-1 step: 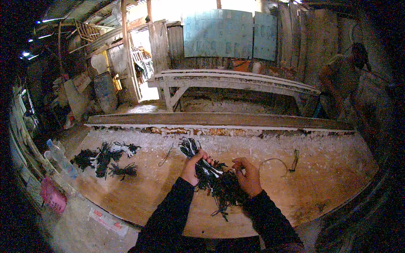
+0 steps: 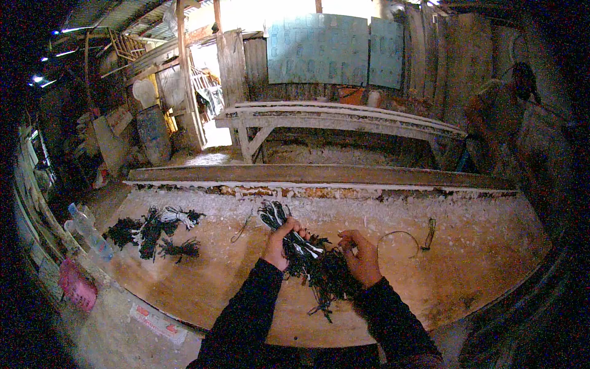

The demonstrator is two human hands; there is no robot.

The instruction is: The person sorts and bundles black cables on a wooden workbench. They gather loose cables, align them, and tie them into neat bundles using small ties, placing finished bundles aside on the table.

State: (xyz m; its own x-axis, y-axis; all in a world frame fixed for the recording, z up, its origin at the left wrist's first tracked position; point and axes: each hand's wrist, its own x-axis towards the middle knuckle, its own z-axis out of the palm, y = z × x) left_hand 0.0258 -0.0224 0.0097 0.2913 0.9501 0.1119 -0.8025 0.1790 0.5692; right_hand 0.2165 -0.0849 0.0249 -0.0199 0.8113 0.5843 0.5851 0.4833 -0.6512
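My left hand (image 2: 283, 243) is closed around a bundle of black and white cords (image 2: 274, 213). The bundle sticks out above the fist and runs down past the fingers to the right. Under and beside it, a loose heap of dark cords (image 2: 329, 277) lies on the wooden table (image 2: 442, 289). At the heap's right edge is my right hand (image 2: 364, 261), its fingers curled in a pinch. Whether a strand is between those fingertips is too small to tell. Several tied bundles of black cord (image 2: 149, 230), one partly white, rest on the table's left side.
A thin cord loop (image 2: 429, 235) lies to the right, and a short strand (image 2: 241, 226) left of centre. Clear plastic bottles (image 2: 89, 230) and a pink basket (image 2: 77, 284) stand past the left edge. Behind are a raised board (image 2: 319, 175), a whitish bench (image 2: 344, 117) and a person (image 2: 498, 111).
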